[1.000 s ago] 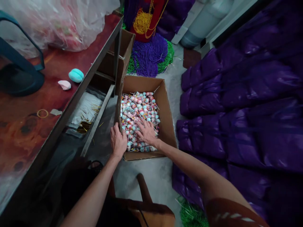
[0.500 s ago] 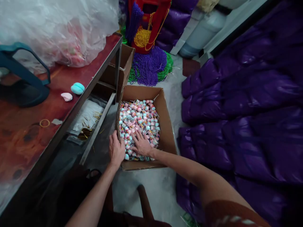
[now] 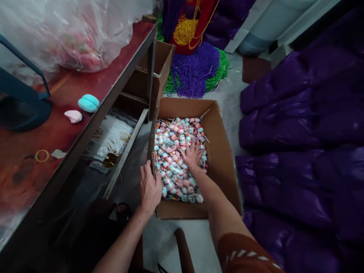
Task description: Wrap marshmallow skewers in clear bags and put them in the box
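An open cardboard box stands on the floor in front of me. Wrapped pink and blue candies on sticks fill much of it, heaped toward its left side. My right hand lies on top of the heap with its fingers spread. At the box's left wall is my left hand, fingers stretched out along the outside near the front corner. Its thumb is close to the rim, and I cannot tell whether it presses on the wall.
To the left is a red-topped table with a teal macaron-shaped piece, a tape dispenser-like teal object and a plastic bag. Purple wrapped bundles are stacked right. Purple bead strings lie behind the box.
My right hand has moved over the candies, farther from me and to the right, its fingers spread. My left hand stays by the box's left wall. The view has shifted.
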{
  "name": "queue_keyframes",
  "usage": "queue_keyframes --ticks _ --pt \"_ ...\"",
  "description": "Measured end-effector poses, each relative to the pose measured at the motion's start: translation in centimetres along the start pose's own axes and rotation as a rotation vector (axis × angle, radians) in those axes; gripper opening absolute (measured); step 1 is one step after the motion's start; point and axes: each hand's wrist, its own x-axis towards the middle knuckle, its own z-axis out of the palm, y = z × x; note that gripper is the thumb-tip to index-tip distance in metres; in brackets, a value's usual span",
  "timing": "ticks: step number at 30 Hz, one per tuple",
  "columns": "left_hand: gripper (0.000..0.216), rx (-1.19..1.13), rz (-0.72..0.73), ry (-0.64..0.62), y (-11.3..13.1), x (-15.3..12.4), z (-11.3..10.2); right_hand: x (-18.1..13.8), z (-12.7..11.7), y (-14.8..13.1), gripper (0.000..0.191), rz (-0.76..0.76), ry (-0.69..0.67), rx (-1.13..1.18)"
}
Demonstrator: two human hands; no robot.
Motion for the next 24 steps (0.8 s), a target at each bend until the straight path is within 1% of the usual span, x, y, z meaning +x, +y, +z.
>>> queue_keyframes --ticks 2,5,7,9,11,13,15,17,18,20,22,24 --pt "0.047 -0.002 0.001 -0.005 0.0 0.0 0.0 0.3 -0.2 0.4 0.066 -0.015 0.005 0.044" --pt "0.046 0.003 -0.006 0.003 0.0 0.0 -0.3 -0.2 -2.6 0.6 0.063 -0.068 0.055 0.167" --pt "0.046 0.01 -0.009 -0.002 0.2 0.1 -0.5 -1.2 -4.5 -0.2 0.063 -0.075 0.101 0.202" --pt "0.047 0.016 -0.001 -0.016 0.3 0.1 -0.7 -2.6 -5.8 -1.9 0.063 -0.149 0.15 0.194" --pt "0.047 0.019 0.008 -0.021 0.4 0.2 -0.8 -3.9 -5.8 -4.4 0.061 -0.319 0.166 0.189" --pt "0.047 0.024 0.009 -0.014 0.4 0.3 -0.7 -4.8 -4.7 -7.0 0.061 -0.465 0.122 0.189" --pt "0.046 0.028 0.015 -0.005 0.2 0.4 -0.6 -5.1 -3.1 -9.1 0.062 -0.511 0.078 0.193" --pt "0.047 0.029 0.028 0.007 0.1 0.5 -0.6 -4.9 -1.9 -10.3 0.063 -0.497 0.06 0.201" --pt "0.047 0.03 0.032 0.013 0.0 0.5 -0.6 -4.8 -1.6 -10.6 0.063 -0.485 0.052 0.205" --pt "0.047 0.033 0.03 0.017 -0.1 0.5 -0.7 -4.4 -2.0 -10.8 0.062 -0.478 0.023 0.205" --pt "0.046 0.032 0.023 0.009 0.0 0.5 -0.9 -4.5 -3.4 -10.2 0.061 -0.498 -0.024 0.194" --pt "0.047 0.027 0.015 0.005 0.1 0.4 -0.9 -5.4 -5.0 -8.8 0.06 -0.516 -0.05 0.182"
